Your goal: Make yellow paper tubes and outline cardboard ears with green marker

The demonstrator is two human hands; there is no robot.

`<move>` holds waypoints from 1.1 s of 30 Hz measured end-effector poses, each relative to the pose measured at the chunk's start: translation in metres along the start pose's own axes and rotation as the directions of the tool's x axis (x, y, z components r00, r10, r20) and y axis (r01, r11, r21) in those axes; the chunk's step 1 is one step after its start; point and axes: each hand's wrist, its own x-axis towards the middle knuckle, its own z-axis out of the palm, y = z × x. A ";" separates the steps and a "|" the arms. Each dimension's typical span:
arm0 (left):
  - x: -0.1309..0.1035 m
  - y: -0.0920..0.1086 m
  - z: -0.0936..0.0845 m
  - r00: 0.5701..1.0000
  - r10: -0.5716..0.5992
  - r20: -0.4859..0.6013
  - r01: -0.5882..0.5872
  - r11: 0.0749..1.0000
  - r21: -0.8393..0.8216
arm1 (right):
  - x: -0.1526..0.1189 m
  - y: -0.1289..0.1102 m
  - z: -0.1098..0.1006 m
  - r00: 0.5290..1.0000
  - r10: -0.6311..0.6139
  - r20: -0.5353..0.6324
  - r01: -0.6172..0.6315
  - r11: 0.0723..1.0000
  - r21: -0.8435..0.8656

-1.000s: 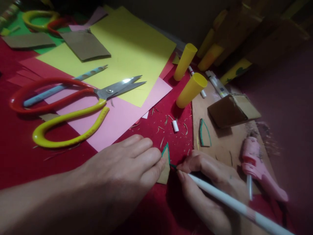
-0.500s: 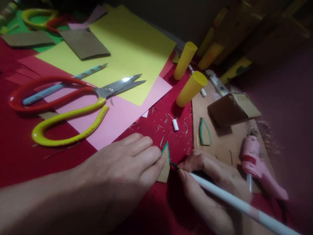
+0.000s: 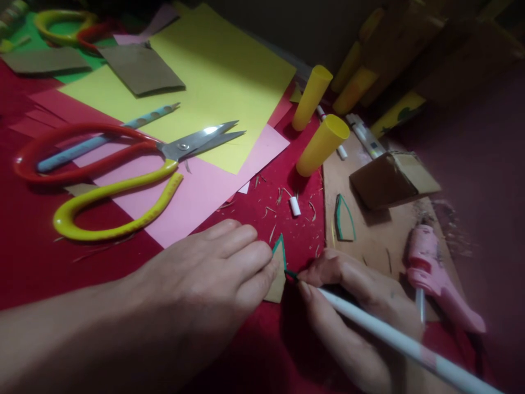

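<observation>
In my right hand [image 3: 356, 306] is a white felt-tip pen [image 3: 385, 331], pinched close to its green tip. That tip touches the right edge of a small pointed cardboard piece [image 3: 278, 279], where a green line runs along the upper edges. My left hand [image 3: 229, 268] presses the piece against the red cloth, its fingers together and covering the left part. A similar cardboard piece [image 3: 345, 221], outlined in green, lies to the right on a brown board. Above my hands rests a white pen cap [image 3: 295, 206] among thin shavings.
Large scissors [image 3: 182, 148] with red and yellow handles and a blue pencil [image 3: 151, 116] lie over yellow paper [image 3: 221, 71] and pink paper [image 3: 172, 213]. Two yellow paper tubes [image 3: 322, 146] stand behind. A pink glue gun [image 3: 430, 273] and a folded cardboard shape [image 3: 389, 180] are at right.
The whole view has shifted very slightly upward. Both hands keep their places, and the pen tip stays at the cardboard's right edge, with hardly any visible movement.
</observation>
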 end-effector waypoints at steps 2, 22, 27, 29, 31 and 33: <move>0.000 0.001 0.001 1.000 0.004 0.002 -0.004 1.000 0.014 | 0.001 -0.001 0.000 1.000 -0.013 0.004 0.013 1.000 -0.007; 0.003 0.005 0.000 1.000 -0.022 0.020 0.021 0.998 0.062 | 0.005 -0.005 0.005 0.996 -0.059 -0.070 0.062 0.997 0.038; 0.004 0.005 0.000 1.000 -0.014 0.021 0.012 0.998 0.069 | 0.007 -0.006 -0.002 0.998 -0.062 0.002 0.062 0.996 0.058; 0.004 0.004 -0.001 1.000 -0.012 0.021 0.011 0.998 0.067 | 0.007 -0.006 -0.002 0.998 -0.057 -0.009 0.057 0.995 0.082; 0.003 0.004 -0.001 1.000 -0.020 0.025 0.018 0.997 0.073 | 0.007 -0.007 -0.002 0.998 -0.056 -0.021 0.058 0.994 0.096; 0.003 0.004 -0.001 1.000 -0.019 0.018 0.017 0.996 0.085 | 0.007 -0.007 -0.002 0.998 -0.057 -0.028 0.059 0.994 0.091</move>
